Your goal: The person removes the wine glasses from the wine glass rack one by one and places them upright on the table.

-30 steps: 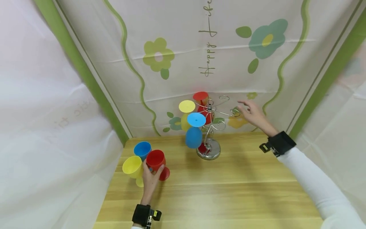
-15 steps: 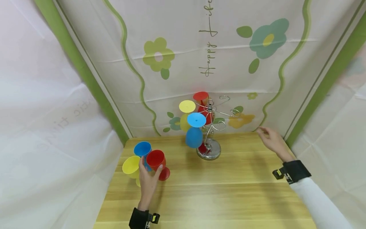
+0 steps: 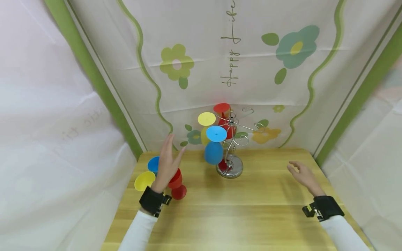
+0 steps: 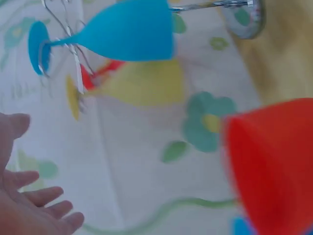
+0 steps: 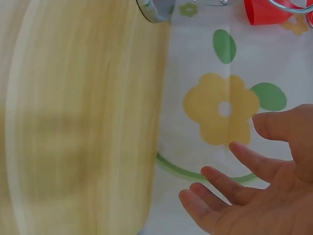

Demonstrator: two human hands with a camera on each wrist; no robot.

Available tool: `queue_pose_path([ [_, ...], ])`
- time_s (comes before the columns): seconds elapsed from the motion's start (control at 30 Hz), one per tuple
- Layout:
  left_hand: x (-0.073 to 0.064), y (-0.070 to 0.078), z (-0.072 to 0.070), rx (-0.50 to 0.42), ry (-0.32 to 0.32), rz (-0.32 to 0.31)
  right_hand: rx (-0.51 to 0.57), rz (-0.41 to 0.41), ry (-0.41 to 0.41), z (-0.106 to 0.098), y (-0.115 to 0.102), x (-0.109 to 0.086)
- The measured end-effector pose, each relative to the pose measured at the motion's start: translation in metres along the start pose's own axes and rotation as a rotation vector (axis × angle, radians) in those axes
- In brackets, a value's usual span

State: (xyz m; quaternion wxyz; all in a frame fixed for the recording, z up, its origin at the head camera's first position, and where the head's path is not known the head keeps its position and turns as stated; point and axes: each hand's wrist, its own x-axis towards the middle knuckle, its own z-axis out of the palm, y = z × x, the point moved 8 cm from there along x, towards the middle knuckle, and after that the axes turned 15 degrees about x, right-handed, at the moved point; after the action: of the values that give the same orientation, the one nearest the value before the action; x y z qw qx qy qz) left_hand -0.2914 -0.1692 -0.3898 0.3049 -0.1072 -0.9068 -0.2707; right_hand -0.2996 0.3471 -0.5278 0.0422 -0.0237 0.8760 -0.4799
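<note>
Left hand (image 3: 167, 166) spread, fingers straight, near but apart from red cup (image 3: 176, 181), which stands upright beside yellow cup (image 3: 144, 181) and blue cup (image 3: 153, 164); right hand (image 3: 304, 177) loosely spread, above right part of table (image 3: 251, 218). Metal rack (image 3: 235, 169) between hands near back edge, three upside-down cups crowding its left, hooks jutting right; printed cloth (image 3: 201, 80) behind, wood running from rack toward front.
</note>
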Motion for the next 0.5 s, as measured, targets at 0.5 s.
queue_pose_path([
  [0.5,0.055,0.115,0.055,0.188,-0.245,0.437,-0.02,0.054,0.014,0.003,0.031,-0.023],
])
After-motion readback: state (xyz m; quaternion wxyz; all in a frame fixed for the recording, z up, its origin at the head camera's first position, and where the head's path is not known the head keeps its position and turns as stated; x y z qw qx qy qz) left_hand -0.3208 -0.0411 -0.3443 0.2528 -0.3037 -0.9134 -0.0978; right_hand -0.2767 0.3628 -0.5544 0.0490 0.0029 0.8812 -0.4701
